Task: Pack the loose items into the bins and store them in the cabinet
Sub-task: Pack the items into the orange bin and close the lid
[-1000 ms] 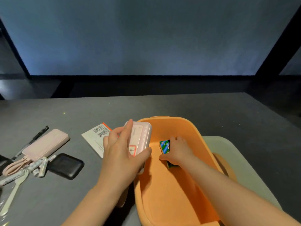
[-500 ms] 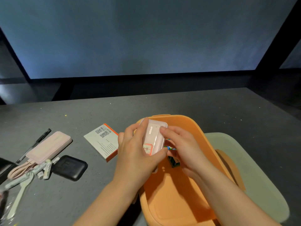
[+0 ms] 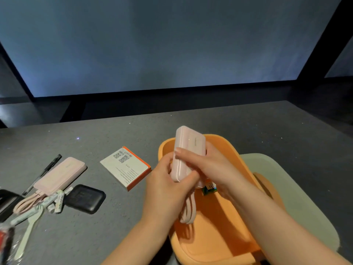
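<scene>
We are seeing our two hands and forearms, the left hand and the right hand, both bare. We are wearing no sleeves, gloves, rings, watch or bands that show here. The nails on our fingers are looking short and plain, unpainted.

QR codes and barcodes on the white box.

Both your forearms reach forward from the bottom edge and meet in the middle. Your left hand curls around the lower end of the pink power bank, thumb pressed across its front. Your right hand grips it from the right side, with the index finger laid across its face.
</scene>
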